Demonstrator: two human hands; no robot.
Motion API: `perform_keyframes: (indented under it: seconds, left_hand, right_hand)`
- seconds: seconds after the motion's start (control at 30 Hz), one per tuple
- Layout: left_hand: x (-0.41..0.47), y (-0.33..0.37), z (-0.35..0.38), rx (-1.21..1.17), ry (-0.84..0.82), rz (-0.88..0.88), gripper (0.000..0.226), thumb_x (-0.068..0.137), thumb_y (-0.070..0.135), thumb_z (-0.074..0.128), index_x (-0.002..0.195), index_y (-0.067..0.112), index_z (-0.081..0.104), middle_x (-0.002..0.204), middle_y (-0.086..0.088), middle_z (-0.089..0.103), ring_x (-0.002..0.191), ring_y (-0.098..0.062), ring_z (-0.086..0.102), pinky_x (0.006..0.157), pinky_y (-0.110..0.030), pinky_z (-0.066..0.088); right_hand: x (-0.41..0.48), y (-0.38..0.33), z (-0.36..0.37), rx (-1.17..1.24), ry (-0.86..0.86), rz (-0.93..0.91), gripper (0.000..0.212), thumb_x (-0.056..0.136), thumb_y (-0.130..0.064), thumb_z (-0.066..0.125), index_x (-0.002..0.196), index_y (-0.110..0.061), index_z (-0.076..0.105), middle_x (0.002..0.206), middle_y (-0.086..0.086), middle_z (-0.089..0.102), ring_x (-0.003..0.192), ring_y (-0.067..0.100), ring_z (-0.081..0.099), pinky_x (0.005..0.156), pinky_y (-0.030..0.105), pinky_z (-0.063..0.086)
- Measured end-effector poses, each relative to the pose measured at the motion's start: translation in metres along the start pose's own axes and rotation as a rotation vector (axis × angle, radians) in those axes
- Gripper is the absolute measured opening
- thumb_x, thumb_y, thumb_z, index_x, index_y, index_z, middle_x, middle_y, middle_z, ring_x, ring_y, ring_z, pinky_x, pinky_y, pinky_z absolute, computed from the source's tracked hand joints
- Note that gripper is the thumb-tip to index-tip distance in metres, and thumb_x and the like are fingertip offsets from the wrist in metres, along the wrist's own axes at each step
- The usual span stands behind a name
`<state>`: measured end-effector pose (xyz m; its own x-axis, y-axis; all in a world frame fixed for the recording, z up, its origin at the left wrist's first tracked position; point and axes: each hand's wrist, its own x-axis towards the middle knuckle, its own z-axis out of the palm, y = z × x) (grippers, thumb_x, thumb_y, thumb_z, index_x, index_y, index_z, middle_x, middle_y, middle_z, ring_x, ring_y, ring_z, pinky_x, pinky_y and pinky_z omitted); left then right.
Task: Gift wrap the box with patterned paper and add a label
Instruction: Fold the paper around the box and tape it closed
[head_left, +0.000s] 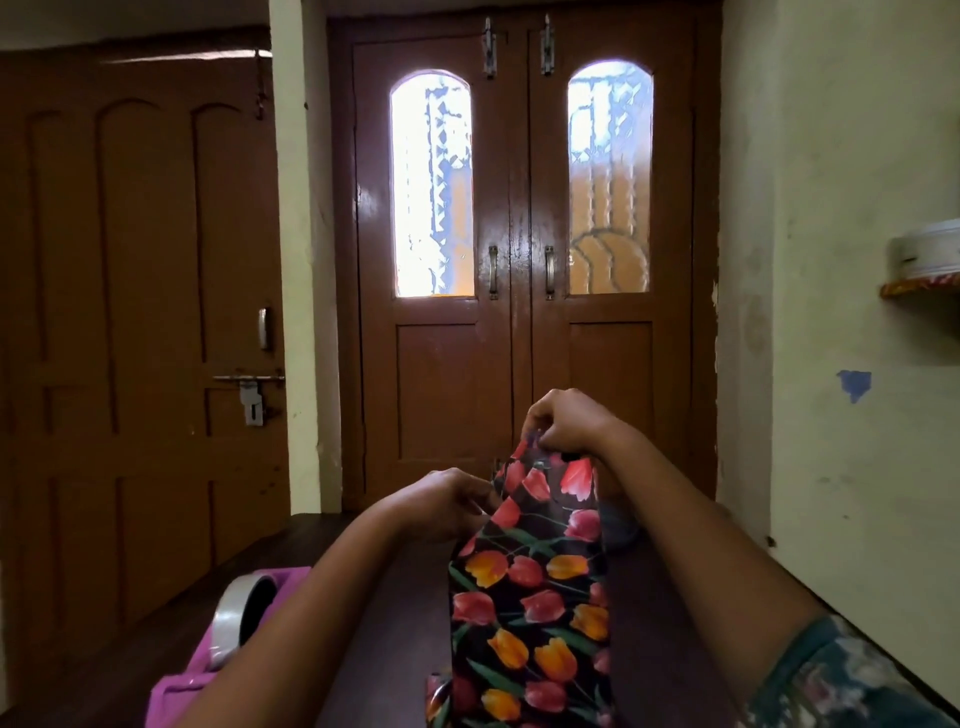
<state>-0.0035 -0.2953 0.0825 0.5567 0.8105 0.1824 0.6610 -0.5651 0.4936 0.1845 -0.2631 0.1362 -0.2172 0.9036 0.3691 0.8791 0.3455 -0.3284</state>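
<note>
- Lower centre: box, covered in tulip paper.
- Right hand pinches paper's top end; left hand pinches its left edge.
- Lower left: tape roll.

Dim room, backlit by two blown-out door panes; glare on varnish, edges bowed, slightly soft.

Tape dispenser blocks left side; tabletop open right of box.

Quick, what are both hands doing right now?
Left hand: pinching the wrapping paper at its side.
Right hand: pinching the paper's top end.
</note>
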Motion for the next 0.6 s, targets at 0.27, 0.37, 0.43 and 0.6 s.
perform_keyframes:
  seconds: [0.27, 0.37, 0.43, 0.6]
  left_hand:
    - [-0.001, -0.002, 0.0, -0.014, 0.001, 0.002, 0.022, 0.091, 0.016, 0.056, 0.113, 0.014, 0.061, 0.094, 0.013, 0.053, 0.087, -0.003, 0.057, 0.069, -0.015, 0.051]
    - [0.001, -0.004, 0.001, -0.014, -0.003, 0.011, 0.021, 0.091, 0.017, 0.055, 0.111, 0.014, 0.061, 0.098, 0.011, 0.053, 0.091, -0.005, 0.056, 0.07, -0.015, 0.05]
    - [0.002, -0.007, 0.001, -0.027, -0.003, 0.014, 0.022, 0.091, 0.016, 0.055, 0.112, 0.015, 0.061, 0.103, 0.009, 0.053, 0.096, -0.006, 0.057, 0.073, -0.016, 0.052]
    - [0.002, -0.009, 0.001, -0.02, -0.013, 0.018, 0.021, 0.091, 0.016, 0.055, 0.11, 0.015, 0.062, 0.109, 0.003, 0.055, 0.102, -0.01, 0.058, 0.079, -0.019, 0.052]
  right_hand:
    - [-0.004, 0.0, -0.012, 0.216, 0.03, -0.041, 0.026, 0.075, 0.005, 0.065, 0.065, -0.02, 0.066, 0.086, 0.0, 0.064, 0.082, 0.015, 0.062, 0.068, 0.026, 0.053]
    - [-0.004, -0.003, -0.016, 0.143, -0.071, -0.042, 0.02, 0.081, 0.0, 0.062, 0.072, -0.018, 0.062, 0.089, 0.0, 0.061, 0.078, 0.01, 0.059, 0.067, 0.023, 0.051]
    - [-0.002, -0.005, -0.018, 0.067, -0.106, -0.059, 0.016, 0.081, -0.005, 0.064, 0.074, -0.018, 0.061, 0.088, -0.001, 0.06, 0.078, 0.009, 0.058, 0.069, 0.024, 0.052]
    - [-0.004, -0.007, -0.026, 0.044, -0.109, -0.098, 0.01, 0.081, -0.004, 0.066, 0.077, -0.014, 0.067, 0.083, -0.003, 0.063, 0.079, 0.009, 0.06, 0.068, 0.021, 0.051]
